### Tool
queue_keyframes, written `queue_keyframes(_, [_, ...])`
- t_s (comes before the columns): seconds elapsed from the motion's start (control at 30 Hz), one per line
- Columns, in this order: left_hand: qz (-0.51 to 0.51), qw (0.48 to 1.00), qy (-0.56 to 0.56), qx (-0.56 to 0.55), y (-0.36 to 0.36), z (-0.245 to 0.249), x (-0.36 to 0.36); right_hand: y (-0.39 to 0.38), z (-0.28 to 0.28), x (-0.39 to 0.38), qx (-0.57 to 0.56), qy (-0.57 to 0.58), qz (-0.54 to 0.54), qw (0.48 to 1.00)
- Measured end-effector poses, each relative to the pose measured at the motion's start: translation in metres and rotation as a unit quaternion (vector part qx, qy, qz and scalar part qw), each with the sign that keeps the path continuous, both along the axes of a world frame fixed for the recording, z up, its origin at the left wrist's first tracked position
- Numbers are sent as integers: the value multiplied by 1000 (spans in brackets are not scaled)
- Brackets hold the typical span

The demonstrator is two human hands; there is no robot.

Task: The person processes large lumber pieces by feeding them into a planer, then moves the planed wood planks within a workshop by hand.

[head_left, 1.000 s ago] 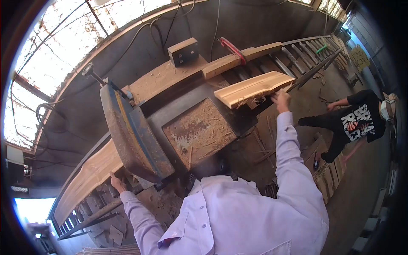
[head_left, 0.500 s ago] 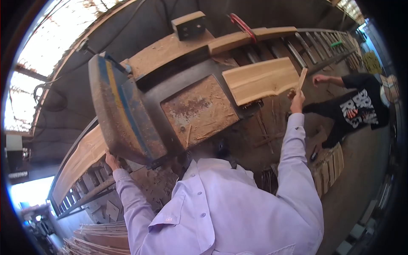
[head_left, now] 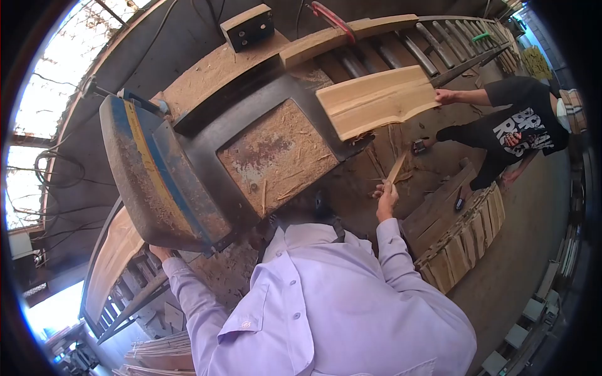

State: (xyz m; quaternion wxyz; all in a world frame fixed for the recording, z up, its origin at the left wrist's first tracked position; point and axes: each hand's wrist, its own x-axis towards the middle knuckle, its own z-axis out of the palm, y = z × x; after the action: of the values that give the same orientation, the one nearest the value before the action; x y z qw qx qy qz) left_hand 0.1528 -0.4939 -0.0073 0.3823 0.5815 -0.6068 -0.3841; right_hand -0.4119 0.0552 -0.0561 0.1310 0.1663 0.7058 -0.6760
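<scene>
My right hand (head_left: 387, 195), fingers closed, holds a narrow wood strip (head_left: 396, 168) below the machine table's right edge. At the left, my left hand (head_left: 160, 252) is partly hidden by the blue and yellow machine housing (head_left: 150, 182), beside a long wooden board (head_left: 117, 250); its fingers are not clearly visible. A wide light plank (head_left: 376, 103) lies over the right end of the dark machine table (head_left: 251, 116). A co-worker's hand (head_left: 445, 96) touches the plank's far end.
The co-worker (head_left: 520, 128) in dark clothes stands at the right. A red clamp (head_left: 332, 22) grips the wooden fence (head_left: 351, 34). Metal rollers (head_left: 417, 53) extend beyond it. Sawdust covers the inset plate (head_left: 276, 156). Stacked slats (head_left: 467, 250) lie lower right; boards (head_left: 160, 351) lie lower left.
My right hand has moved with the strip away from the plank, down and left. The co-worker's hand has reached the plank's end. The whole view has shifted somewhat.
</scene>
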Motion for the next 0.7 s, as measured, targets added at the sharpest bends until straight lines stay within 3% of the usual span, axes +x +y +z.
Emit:
queue_keyframes(0.03, [-69,974,-185,-109,1,0,2,3,-4,5,5,-8,10,1000])
queue_keyframes(0.1, [-128,765,-555,-301,1,1,-11,21,-20,11,64,-18,67,996])
queue_keyframes(0.17, [-114,710,-690,-86,16,36,-46,32,-32,21,92,-70,146,982])
queue_keyframes(0.2, [-104,680,-720,-91,-12,-7,-6,42,-45,28,112,-79,202,970])
queue_keyframes(0.23, [-61,741,-665,-73,-17,-17,-6,52,-58,32,108,-101,235,961])
queue_keyframes(0.27, [19,861,-505,-51,-19,-20,-15,55,-59,36,161,-70,292,940])
queue_keyframes(0.3, [112,973,-202,-12,-24,-26,-21,54,-53,41,173,-72,326,927])
queue_keyframes(0.33, [208,976,71,-2,-21,-25,-28,55,-56,42,220,-51,368,902])
queue_keyframes(0.37, [255,950,178,-6,-16,-25,-36,49,-44,44,262,-24,410,873])
queue_keyframes(0.4, [261,963,68,-15,-7,-10,-46,40,-37,44,284,-7,440,852])
queue_keyframes(0.43, [216,971,-63,-82,-7,-14,-43,24,-19,41,342,59,525,777])
queue_keyframes(0.47, [254,962,104,-20,-22,-42,-38,9,-23,36,344,135,573,731])
queue_keyframes(0.5, [217,974,58,16,-13,-34,-41,-4,-33,33,342,209,610,684])
queue_keyframes(0.57, [170,926,272,198,25,34,-56,-52,-18,37,305,195,712,602])
queue_keyframes(0.63, [159,933,256,197,59,59,-47,-107,2,48,271,193,791,513])
queue_keyframes(0.7, [11,946,252,201,115,84,-35,-157,6,72,252,173,848,432])
